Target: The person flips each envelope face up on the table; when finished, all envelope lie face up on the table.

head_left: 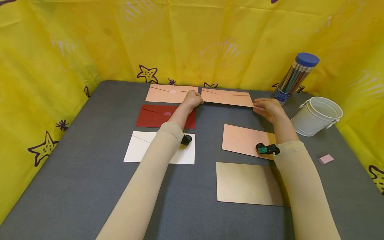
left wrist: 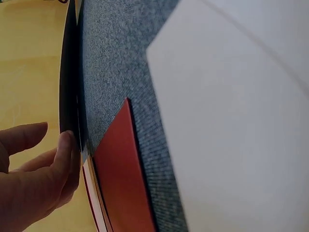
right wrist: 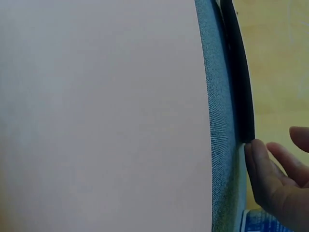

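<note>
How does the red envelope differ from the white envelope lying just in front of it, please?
The red envelope is dark red; the white envelope is plain white. The red one lies farther from the person, the white one nearer. The left sleeve crosses both. Both lie flat on the grey table, flap side up.

backdrop: crinkly yellow sheet (head_left: 210, 36) with purple starfish and faint fish prints, wrapped round three sides
table: grey felt-like top (head_left: 75, 186)
light: soft, even, no harsh shadows
</note>
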The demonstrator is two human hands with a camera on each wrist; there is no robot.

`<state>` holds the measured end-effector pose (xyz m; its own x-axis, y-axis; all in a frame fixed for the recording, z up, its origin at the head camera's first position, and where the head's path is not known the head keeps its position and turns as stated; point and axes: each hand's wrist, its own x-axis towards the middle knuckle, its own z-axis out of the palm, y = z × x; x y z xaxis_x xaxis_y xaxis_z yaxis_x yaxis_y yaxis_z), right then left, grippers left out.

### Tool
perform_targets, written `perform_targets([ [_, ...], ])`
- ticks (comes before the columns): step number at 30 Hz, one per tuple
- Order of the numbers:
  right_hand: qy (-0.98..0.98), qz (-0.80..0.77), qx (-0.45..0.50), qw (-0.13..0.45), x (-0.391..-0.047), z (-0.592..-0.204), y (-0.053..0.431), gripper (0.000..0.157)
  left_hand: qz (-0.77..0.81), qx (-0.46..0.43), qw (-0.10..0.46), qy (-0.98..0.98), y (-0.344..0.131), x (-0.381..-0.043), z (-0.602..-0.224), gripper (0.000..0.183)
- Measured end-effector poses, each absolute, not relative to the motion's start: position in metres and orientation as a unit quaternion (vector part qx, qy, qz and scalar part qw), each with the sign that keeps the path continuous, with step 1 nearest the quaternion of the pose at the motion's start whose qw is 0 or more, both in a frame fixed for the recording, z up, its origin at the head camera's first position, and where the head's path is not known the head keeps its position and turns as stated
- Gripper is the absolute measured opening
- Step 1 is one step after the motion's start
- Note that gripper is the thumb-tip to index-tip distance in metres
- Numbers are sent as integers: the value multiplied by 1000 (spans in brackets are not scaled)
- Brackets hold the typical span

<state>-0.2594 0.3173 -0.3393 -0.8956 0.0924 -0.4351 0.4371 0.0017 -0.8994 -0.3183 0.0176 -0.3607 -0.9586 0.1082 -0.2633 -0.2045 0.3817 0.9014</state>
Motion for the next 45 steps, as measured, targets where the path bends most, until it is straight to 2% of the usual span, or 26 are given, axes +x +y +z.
perform_targets([
  [1,692,-685,189,127,-259,-339,317,32,554,-30,140,820,18,-319,-361,7],
  [3,689,-689,184,131,-260,-340,318,34,553,-30,135,821,18,-319,-362,19],
  [9,703,-674,168,151,-263,-340,316,55,534,-28,123,836,19,-318,-363,29],
  [17,729,-649,132,173,-261,-338,313,57,497,-24,106,861,18,-316,-362,43],
  [21,755,-617,108,193,-258,-335,315,60,451,1,92,888,19,-316,-360,37],
  [24,776,-589,86,209,-255,-331,318,62,417,34,85,904,20,-312,-357,12],
  [25,783,-579,78,213,-254,-331,319,63,412,45,87,906,20,-311,-355,17],
  [27,795,-562,68,216,-251,-329,322,63,409,66,93,905,21,-308,-352,39],
  [28,801,-555,62,218,-249,-328,323,64,409,78,102,904,22,-307,-349,47],
  [30,812,-539,53,219,-246,-326,325,63,413,96,122,898,24,-304,-344,48],
  [34,831,-503,33,234,-237,-321,333,64,416,117,168,886,28,-294,-334,48],
  [39,859,-442,5,258,-221,-317,347,63,476,102,256,835,33,-278,-329,43],
  [45,880,-401,-14,255,-200,-316,360,61,524,86,335,778,34,-260,-330,39],
])
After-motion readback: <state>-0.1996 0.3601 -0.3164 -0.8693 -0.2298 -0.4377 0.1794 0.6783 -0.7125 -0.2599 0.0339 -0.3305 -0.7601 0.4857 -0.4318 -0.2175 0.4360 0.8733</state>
